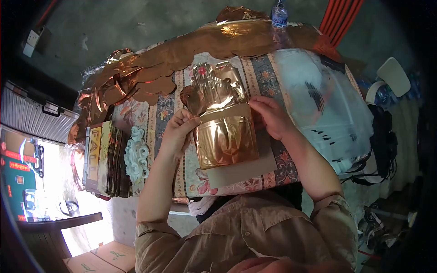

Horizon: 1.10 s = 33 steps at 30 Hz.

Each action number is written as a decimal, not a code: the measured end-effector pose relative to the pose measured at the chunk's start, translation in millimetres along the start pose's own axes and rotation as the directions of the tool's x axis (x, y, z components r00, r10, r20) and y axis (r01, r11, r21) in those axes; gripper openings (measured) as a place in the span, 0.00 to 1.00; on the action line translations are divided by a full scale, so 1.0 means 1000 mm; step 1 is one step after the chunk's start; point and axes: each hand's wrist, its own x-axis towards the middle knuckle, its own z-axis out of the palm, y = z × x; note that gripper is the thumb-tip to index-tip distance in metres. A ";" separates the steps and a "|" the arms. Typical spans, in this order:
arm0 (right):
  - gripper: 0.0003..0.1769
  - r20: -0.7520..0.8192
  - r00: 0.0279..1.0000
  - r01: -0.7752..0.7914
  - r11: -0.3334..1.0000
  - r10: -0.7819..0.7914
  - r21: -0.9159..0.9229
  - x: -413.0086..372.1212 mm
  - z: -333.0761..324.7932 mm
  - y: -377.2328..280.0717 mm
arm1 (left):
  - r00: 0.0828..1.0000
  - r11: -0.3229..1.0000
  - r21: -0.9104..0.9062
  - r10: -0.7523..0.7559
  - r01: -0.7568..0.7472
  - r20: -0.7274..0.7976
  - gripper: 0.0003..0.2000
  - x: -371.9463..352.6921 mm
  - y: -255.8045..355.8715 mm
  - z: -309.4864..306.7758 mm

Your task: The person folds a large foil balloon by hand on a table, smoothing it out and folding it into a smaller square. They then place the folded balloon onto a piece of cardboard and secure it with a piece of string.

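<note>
A shiny gold foil piece (pixel 226 142) lies in front of me, with a flat matte band across its middle. Its crinkled upper part has raised shapes and a small red spot. My left hand (pixel 179 128) pinches the left edge near the band, thumb on top. At the right edge, my right hand (pixel 272 116) has thumb and fingers closed on the same piece; some fingertips are hidden under it. A plain beige sheet (pixel 248 174) shows from beneath the lower end.
Copper-coloured foil (pixel 182 48) runs along the back and left of the patterned tablecloth (pixel 266 75). Clear plastic bags (pixel 325 113) cover the right side. White rings (pixel 136 154) and a stack of folded packets (pixel 104 159) are at left. A water bottle (pixel 279 16) stands behind.
</note>
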 end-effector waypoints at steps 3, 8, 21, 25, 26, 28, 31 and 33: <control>0.12 0.011 0.997 0.080 0.996 -0.080 -0.035 0.000 0.001 0.001 | 0.999 1.000 -0.014 -0.012 0.012 0.053 0.05 -0.002 0.003 0.000; 0.12 0.044 0.993 0.108 0.992 -0.105 -0.061 0.004 -0.003 0.006 | 0.999 1.000 -0.010 -0.024 0.024 0.025 0.05 -0.004 0.007 0.007; 0.11 0.063 0.992 0.117 0.987 -0.111 -0.111 0.000 0.002 0.002 | 1.000 0.978 0.211 -0.003 -0.003 0.028 0.06 -0.006 0.001 0.006; 0.10 -0.041 0.996 0.076 0.995 -0.079 -0.064 -0.002 0.009 -0.003 | 0.999 0.975 0.219 0.019 -0.028 0.044 0.05 -0.007 0.002 0.004; 0.10 -0.041 0.996 0.076 0.995 -0.078 -0.065 -0.003 0.009 -0.005 | 0.999 0.975 0.219 0.019 -0.028 0.044 0.05 -0.008 0.002 0.005; 0.10 -0.049 0.993 -0.102 0.994 0.103 0.036 -0.003 0.006 -0.008 | 1.000 0.967 0.256 0.015 -0.019 0.016 0.04 -0.009 0.004 0.008; 0.10 0.069 0.996 0.067 0.980 -0.055 -0.186 0.002 -0.001 -0.001 | 1.000 0.971 0.237 0.013 -0.020 0.029 0.04 -0.008 0.004 0.007; 0.09 0.091 0.994 0.079 0.984 -0.065 -0.162 0.002 -0.001 0.000 | 1.000 0.968 0.250 -0.010 0.005 0.018 0.04 -0.009 0.007 0.007</control>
